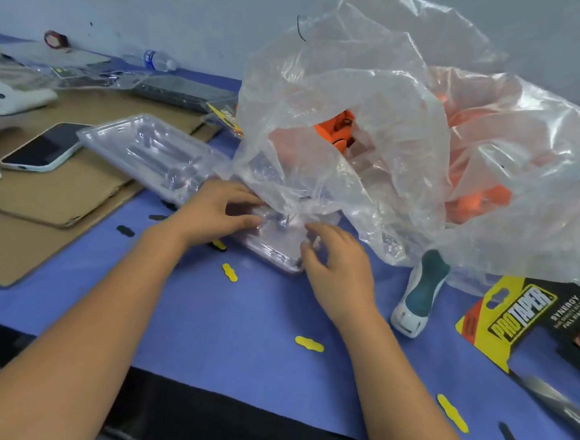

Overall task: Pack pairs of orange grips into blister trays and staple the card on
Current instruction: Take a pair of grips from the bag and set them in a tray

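Hands work together near the middle of the worktop [240, 319]: the left hand [213, 211] and right hand [333, 260] both curl their fingers onto a clear blister tray [276, 246] that lies half under the drooping edge of a big clear plastic bag [374, 122]. Orange grips [333, 126] sit inside that bag, toward the far right. A second empty tray [149, 148] lies just left of the held one. The tray looks thin, light and springy, likely to slip or crease, so it is best taken by its rim. The grips seem soft and rubbery, easy to pinch anywhere. A stapler [420, 294] lies near the right hand. At the right edge a backing card [515, 321] reads "PRO TAPER" and "SYNERGY"; its smaller print is too blurred to read.
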`<state>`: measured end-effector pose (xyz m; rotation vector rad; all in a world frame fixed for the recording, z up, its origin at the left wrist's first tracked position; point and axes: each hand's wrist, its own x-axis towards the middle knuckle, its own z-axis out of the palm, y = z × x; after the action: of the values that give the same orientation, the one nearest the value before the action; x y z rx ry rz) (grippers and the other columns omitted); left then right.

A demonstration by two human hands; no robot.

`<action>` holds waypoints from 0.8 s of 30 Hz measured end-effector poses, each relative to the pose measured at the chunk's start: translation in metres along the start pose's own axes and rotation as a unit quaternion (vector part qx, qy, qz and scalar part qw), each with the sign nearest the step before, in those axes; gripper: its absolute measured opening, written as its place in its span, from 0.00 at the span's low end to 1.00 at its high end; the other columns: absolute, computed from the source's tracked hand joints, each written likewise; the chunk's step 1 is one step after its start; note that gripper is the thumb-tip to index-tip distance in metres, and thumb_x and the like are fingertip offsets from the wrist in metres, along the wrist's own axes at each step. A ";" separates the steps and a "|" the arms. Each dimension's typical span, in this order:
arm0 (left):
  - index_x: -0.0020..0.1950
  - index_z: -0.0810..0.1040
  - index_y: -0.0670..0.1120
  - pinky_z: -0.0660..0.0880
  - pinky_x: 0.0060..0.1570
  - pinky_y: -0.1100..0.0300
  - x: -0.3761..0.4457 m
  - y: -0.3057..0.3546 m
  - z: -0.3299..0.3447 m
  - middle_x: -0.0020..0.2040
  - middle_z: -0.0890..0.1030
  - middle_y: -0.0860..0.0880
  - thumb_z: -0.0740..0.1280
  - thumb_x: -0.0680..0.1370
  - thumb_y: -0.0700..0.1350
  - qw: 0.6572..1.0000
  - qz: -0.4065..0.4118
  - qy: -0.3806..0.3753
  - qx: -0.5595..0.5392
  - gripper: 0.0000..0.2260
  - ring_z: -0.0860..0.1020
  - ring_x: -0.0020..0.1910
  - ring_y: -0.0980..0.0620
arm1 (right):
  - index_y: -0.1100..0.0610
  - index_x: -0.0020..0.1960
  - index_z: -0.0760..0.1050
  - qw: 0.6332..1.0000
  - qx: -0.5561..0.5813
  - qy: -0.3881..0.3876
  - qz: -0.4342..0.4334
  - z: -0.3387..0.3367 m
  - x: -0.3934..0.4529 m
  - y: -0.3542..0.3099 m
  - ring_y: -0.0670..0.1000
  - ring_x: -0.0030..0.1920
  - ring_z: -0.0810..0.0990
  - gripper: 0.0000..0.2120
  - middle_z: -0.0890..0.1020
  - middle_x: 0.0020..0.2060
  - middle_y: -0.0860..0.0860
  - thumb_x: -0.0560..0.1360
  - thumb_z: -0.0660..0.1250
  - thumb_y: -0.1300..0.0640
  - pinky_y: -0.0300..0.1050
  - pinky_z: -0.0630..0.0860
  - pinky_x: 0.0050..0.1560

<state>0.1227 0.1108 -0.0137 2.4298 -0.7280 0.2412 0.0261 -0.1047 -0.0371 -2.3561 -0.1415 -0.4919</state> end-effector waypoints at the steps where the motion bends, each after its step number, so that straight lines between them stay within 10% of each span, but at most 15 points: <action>1: 0.56 0.84 0.43 0.70 0.56 0.70 -0.002 0.000 -0.005 0.52 0.83 0.49 0.75 0.73 0.43 0.999 -0.014 -0.013 -0.039 0.12 0.78 0.51 0.61 | 0.53 0.65 0.76 1.000 0.001 -0.011 -0.001 0.001 0.000 -0.002 0.50 0.60 0.74 0.16 0.79 0.59 0.46 0.78 0.65 0.56 0.50 0.69 0.63; 11: 0.44 0.86 0.46 0.72 0.44 0.65 0.003 0.012 0.011 0.40 0.83 0.49 0.70 0.76 0.42 0.992 -0.102 0.042 -0.054 0.05 0.77 0.40 0.54 | 0.45 0.70 0.71 0.987 -0.077 -0.132 -0.054 0.001 -0.008 -0.005 0.44 0.75 0.58 0.32 0.68 0.73 0.42 0.71 0.67 0.33 0.50 0.47 0.75; 19: 0.25 0.67 0.52 0.65 0.36 0.56 -0.002 0.017 0.022 0.31 0.72 0.54 0.71 0.72 0.60 0.993 -0.019 0.079 0.081 0.22 0.71 0.38 0.53 | 0.54 0.42 0.69 0.973 -0.137 -0.132 -0.132 -0.002 -0.009 -0.020 0.51 0.54 0.73 0.15 0.72 0.40 0.45 0.77 0.65 0.42 0.44 0.67 0.47; 24: 0.26 0.73 0.45 0.64 0.32 0.54 0.019 0.022 0.019 0.27 0.74 0.48 0.49 0.72 0.74 0.990 -0.021 -0.005 0.143 0.35 0.73 0.31 0.51 | 0.53 0.41 0.72 0.978 -0.120 -0.113 -0.126 -0.003 -0.011 -0.019 0.48 0.46 0.71 0.15 0.69 0.36 0.45 0.75 0.66 0.42 0.41 0.61 0.40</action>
<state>0.1267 0.0763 -0.0125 2.7156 -0.6860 0.3360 0.0104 -0.0921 -0.0278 -2.6429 -0.5162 -0.3751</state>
